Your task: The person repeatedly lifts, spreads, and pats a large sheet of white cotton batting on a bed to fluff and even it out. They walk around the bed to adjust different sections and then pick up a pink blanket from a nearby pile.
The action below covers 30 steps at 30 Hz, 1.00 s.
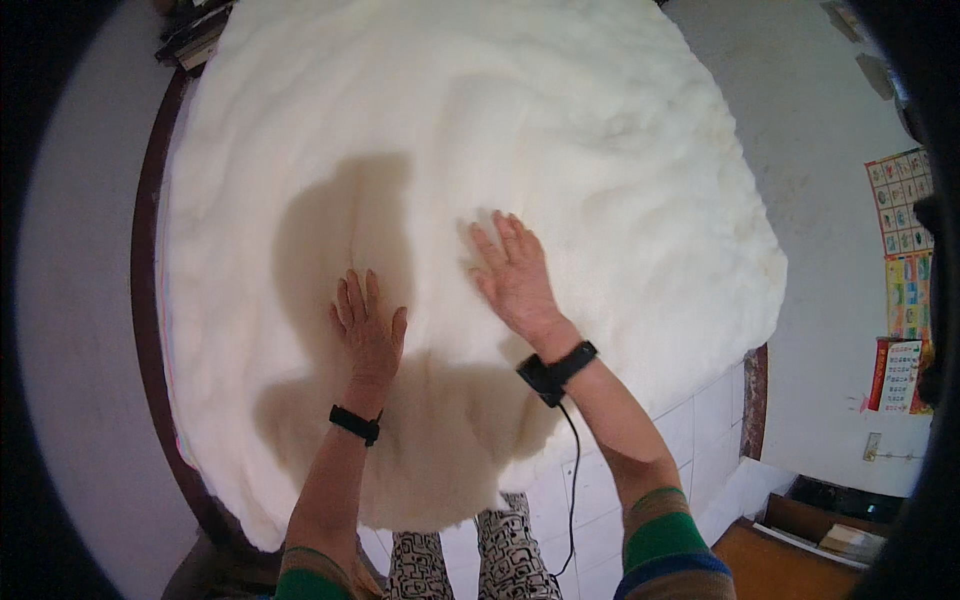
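A broad, thick sheet of fluffy white batting (600,200) spreads over most of the view, its surface gently rippled and its edges ragged. My left hand (370,335) lies palm down on it, left of the middle, fingers stretched out and thumb apart. Farther right and a little farther off, my right hand (515,270) also rests flat on the batting with its fingers spread. Neither hand grips anything. Shadows of my head and arms fall across the batting around the left hand.
The batting lies over a dark wooden frame (150,290), seen along the left. White floor tiles (670,440) show at the lower right. A brown wooden cabinet (790,565) stands there, near a wall with colourful charts (900,200). A black cable (574,490) hangs from my right wristband (557,372).
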{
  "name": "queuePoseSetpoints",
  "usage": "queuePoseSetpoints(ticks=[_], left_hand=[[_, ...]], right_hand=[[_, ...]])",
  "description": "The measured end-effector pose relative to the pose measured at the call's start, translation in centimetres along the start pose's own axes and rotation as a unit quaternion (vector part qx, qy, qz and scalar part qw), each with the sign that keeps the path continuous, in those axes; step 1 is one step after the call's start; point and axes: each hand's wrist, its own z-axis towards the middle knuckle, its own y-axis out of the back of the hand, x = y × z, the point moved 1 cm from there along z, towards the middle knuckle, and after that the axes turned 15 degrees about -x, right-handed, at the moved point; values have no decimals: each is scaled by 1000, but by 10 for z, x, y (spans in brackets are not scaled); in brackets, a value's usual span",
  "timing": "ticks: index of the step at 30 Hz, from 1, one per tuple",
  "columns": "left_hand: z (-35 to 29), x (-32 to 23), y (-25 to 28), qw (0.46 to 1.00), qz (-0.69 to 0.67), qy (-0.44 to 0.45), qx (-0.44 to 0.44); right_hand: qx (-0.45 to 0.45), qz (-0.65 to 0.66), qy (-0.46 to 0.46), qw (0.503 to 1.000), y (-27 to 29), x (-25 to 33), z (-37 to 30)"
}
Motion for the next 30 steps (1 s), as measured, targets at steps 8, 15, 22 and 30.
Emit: queuePoseSetpoints(ticks=[8,15,22,30], left_hand=[[-72,-80,-99,999,37,9,38],[-112,-82,-123,989,36,18,144],[-104,-78,-135,969,63,53,233],[-112,-76,-167,975,-7,101,199]], right_hand=[[86,-30,-68,994,-35,-161,-123],[245,65,-119,960,35,-163,-55],[-52,-126,-40,990,-60,-274,90],[224,-91,-172,955,-76,-329,62]])
